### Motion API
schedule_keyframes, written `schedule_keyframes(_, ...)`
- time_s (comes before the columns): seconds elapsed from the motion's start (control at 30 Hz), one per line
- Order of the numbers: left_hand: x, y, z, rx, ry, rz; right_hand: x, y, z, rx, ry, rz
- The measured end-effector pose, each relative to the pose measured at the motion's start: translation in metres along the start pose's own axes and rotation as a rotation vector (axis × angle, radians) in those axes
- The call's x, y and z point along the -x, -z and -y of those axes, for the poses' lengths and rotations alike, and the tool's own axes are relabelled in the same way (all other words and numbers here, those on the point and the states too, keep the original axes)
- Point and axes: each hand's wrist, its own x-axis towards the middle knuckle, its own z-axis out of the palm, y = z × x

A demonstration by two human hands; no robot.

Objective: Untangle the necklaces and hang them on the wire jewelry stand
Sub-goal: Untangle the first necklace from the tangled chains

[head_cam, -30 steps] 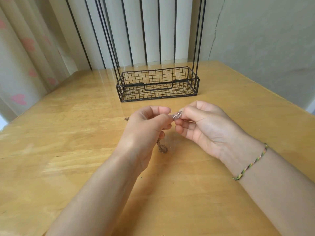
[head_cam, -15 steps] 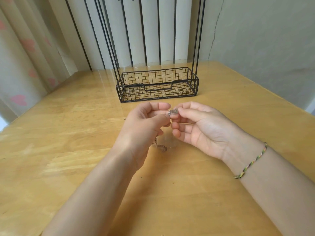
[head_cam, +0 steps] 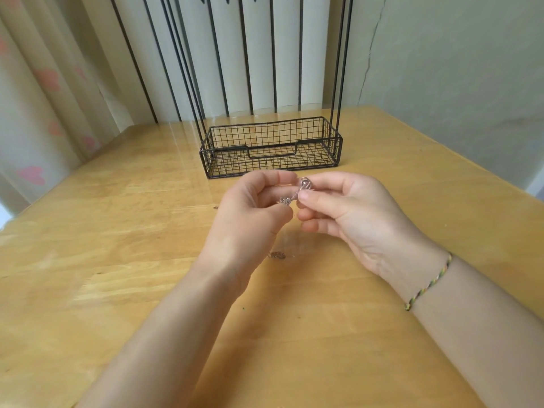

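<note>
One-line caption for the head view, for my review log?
The left hand and right hand pinch a tangled necklace above the table, before the wire stand; a bit of chain shows below.

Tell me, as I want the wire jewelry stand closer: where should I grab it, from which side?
Probably grip the wire jewelry stand by its basket's short end walls, from left and right: the base sits low and flat, the tall rods look thin.
</note>
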Motion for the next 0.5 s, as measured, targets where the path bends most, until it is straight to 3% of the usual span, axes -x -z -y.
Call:
schedule_keyframes(0.17, 0.000, 0.001, 0.001, -0.062, 0.010, -0.028, -0.001, 0.001, 0.000, 0.225, 0.177, -0.123)
schedule_keyframes(0.5, -0.004, 0.006, 0.009, -0.120, 0.091, -0.049, -0.005, 0.013, 0.011, -0.258, -0.022, -0.200)
